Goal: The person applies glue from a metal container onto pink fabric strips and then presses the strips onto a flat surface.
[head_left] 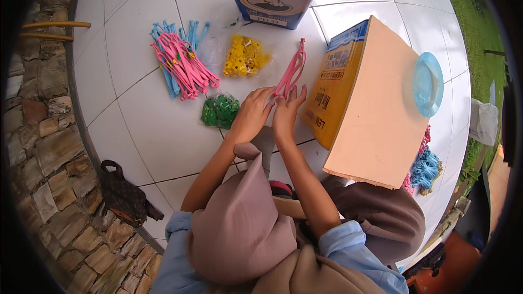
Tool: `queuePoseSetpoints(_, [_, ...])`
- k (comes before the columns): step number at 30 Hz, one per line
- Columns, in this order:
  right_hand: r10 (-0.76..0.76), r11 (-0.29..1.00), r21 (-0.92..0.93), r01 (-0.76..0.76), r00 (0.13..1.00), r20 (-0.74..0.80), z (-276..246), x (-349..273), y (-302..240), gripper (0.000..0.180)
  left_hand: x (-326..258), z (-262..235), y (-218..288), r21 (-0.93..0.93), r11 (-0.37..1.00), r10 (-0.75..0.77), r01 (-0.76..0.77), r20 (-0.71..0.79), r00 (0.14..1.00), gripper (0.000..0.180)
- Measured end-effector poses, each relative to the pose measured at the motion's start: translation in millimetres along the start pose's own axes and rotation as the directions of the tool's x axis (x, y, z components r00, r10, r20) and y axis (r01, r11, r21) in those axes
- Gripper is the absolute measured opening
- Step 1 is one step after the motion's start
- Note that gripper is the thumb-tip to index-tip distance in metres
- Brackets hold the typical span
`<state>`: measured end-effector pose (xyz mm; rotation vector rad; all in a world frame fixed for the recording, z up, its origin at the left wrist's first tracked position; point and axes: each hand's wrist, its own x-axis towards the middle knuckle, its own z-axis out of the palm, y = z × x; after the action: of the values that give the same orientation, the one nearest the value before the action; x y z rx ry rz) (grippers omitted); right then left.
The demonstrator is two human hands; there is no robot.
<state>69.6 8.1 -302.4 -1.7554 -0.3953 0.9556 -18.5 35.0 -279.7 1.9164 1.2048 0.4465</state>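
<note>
Near the middle, a pink sandal strap (292, 69), long and looped, stretches away from my fingertips over the white tiles. My left hand (251, 110) is closed at its near end, fingers bent inward. Close beside it, my right hand (286, 115) pinches the same end with thumb and fingers, some fingers raised. Exactly how the fingertips grip is partly hidden. Left of my hands lies a clear bag of green pieces (220, 110); beyond is a bag of small yellow pieces (243, 57). A heap of pink straps (182, 65) rests on blue straps (170, 83) farther left.
At right, a peach board (376, 114) leans on a yellow can (330, 90), with a light blue plate (428, 84) at its edge. A blue-and-white tin (269, 2) stands at the back. A dark bag (126, 193) sits by the stone paving (60, 136). Blue bundles (425, 169) lie right.
</note>
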Motion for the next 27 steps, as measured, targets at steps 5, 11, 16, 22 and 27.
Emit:
queuePoseSetpoints(5, [-0.071,0.828,0.542,-0.142,0.933,0.353,-32.3,-82.7,-117.5,0.058,3.7,-104.2,100.4,-0.192,0.978,0.027,-0.087,-0.297,0.954,0.023])
queuePoseSetpoints(11, [-0.549,0.739,0.546,0.395,0.823,0.148,-200.8,-129.5,-254.5,0.044,-6.1,-122.0,317.4,-0.328,0.791,0.485,-0.516,-0.177,0.856,0.024])
queuePoseSetpoints(16, [-0.739,0.665,-0.033,0.746,0.651,-0.174,-384.1,-84.2,-275.4,0.039,1.0,-14.2,436.3,0.075,0.637,0.665,-0.767,0.449,0.596,0.033])
queuePoseSetpoints(22, [-0.381,0.915,-0.250,0.318,0.884,-0.271,-489.9,13.7,-149.9,0.041,52.3,183.2,424.7,0.132,0.791,0.457,-0.597,0.522,0.721,0.031])
queuePoseSetpoints(27, [-0.309,0.899,-0.332,0.285,0.951,-0.018,-458.8,56.9,-21.4,0.053,36.8,319.7,288.6,0.072,0.916,0.344,-0.395,0.364,0.865,0.030])
